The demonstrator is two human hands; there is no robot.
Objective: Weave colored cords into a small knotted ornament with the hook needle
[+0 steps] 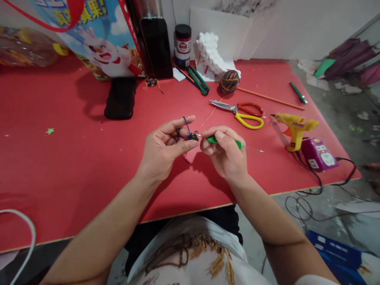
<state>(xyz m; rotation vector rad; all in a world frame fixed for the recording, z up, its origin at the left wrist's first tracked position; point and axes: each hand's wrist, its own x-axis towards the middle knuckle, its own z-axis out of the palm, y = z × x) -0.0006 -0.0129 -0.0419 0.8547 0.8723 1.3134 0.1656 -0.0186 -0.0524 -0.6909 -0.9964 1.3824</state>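
Note:
My left hand (166,148) pinches a small dark multicoloured piece of crochet (192,136) between thumb and fingers. A strand of blue yarn (186,123) loops over its raised index finger. In my right hand (224,152) is a crochet hook with a green handle (212,139); its metal tip meets the crochet piece, and a second thin metal end sticks out to the right. Behind the hands sits a ball of multicoloured yarn (229,81), from which an orange strand runs toward the work. Scissors (249,114) with red and yellow handles lie open beyond my right hand.
On the red table (74,158) stand a yellow glue gun (295,128), a purple power box (319,154) with cables, a jar (182,45), a white model (210,53) and a phone (157,47). A black case (121,98), green cutter (198,80) and printed bag (103,43) are farther back.

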